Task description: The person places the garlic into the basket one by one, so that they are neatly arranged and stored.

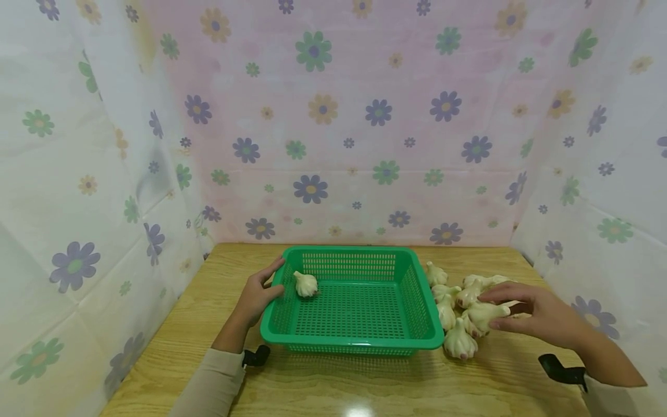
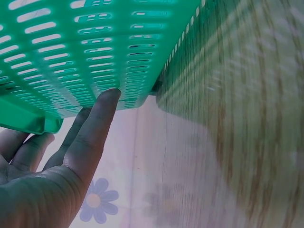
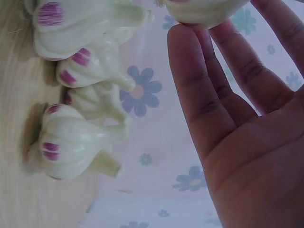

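A green plastic basket [image 1: 351, 341] with slotted walls stands on the table, a single garlic bulb [image 1: 306, 285] lying inside near its left wall. My left hand [image 1: 257, 296] holds the basket's left rim, thumb over the edge. Seen from the left wrist, fingers [image 2: 95, 128] of that hand lie along the outer wall. To the right of the basket, my right hand [image 1: 542, 313] pinches a garlic bulb [image 1: 486, 317] between thumb and fingers at the pile. The right wrist view shows that bulb [image 3: 204, 10] at the fingertips, partly cut off by the top edge.
Several more garlic bulbs [image 1: 461, 341] are heaped close against the basket's right side. Under everything is a wood-grain table [image 1: 323, 388]. Flower-patterned cloth [image 1: 333, 145] encloses the table at the back and both sides.
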Motion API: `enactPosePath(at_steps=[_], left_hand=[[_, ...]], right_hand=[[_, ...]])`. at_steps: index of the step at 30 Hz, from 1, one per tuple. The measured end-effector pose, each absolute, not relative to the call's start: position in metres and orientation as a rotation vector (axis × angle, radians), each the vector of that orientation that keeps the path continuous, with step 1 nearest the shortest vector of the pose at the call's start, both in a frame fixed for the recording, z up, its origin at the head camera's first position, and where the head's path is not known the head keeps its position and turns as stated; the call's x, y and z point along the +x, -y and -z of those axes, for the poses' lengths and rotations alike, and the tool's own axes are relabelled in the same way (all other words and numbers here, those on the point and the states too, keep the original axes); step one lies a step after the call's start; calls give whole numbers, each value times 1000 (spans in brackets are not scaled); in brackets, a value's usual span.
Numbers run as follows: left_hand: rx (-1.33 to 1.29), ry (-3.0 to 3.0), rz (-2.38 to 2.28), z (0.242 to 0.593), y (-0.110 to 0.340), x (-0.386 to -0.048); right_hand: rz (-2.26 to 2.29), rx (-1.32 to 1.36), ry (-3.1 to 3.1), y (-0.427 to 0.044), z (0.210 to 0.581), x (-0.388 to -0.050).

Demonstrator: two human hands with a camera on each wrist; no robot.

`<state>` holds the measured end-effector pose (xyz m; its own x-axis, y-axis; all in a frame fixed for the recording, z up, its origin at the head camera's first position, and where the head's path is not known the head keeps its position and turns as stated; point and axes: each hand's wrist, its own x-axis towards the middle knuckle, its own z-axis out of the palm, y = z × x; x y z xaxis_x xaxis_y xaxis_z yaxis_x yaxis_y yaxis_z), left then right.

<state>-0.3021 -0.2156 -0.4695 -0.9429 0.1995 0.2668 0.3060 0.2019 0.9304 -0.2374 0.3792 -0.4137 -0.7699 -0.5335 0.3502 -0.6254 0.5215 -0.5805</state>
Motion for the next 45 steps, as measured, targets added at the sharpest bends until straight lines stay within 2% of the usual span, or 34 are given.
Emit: enactPosePath(at_steps=[8, 19, 30, 45], left_hand=[[-499, 2411, 1919, 462, 219, -302], [-520, 2563, 1656, 453, 223, -305], [-490, 2617, 1447, 448, 214, -311], [-440, 2647, 1387, 449, 209, -312]], right_hand=[[-975, 1069, 2599, -363, 394, -242], [-900, 938, 2719, -342, 378, -257], [-857, 903, 2756, -308, 378, -287], [-1033, 1018, 2753, -256, 367, -322]])
